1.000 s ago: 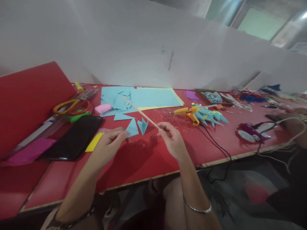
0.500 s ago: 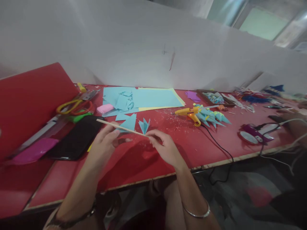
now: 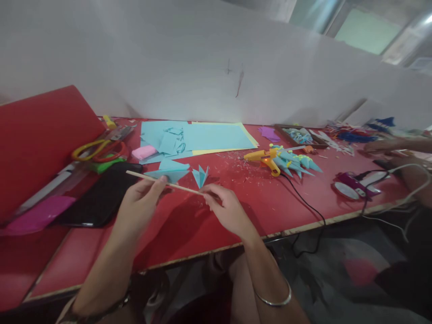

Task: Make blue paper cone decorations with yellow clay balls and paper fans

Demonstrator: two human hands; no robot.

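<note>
My right hand (image 3: 225,208) pinches one end of a thin, pale wooden stick (image 3: 185,187), which slants up to the left. My left hand (image 3: 140,200) is closed with its thumb pressed on a light blue paper piece (image 3: 173,174), whose edge is tilted up. The stick crosses the left fingers; whether they grip it too, I cannot tell. By my right fingertips stands a folded, pointed blue paper piece (image 3: 200,175); whether it is joined to the stick is unclear. Another blue paper piece (image 3: 168,164) lies just behind the left hand.
A yellow glue gun (image 3: 265,159) rests beside spiky blue paper shapes (image 3: 293,163). Blue sheets (image 3: 219,136) lie along the wall. Yellow-handled scissors (image 3: 89,150), a pink block (image 3: 144,152) and a black phone-like slab (image 3: 97,202) are left. At far right is another person's arm (image 3: 398,145).
My left hand has closed onto the blue paper piece, which was lying flatter, and its edge has come up. The right hand keeps its pinch. The other person's arm reaches farther in.
</note>
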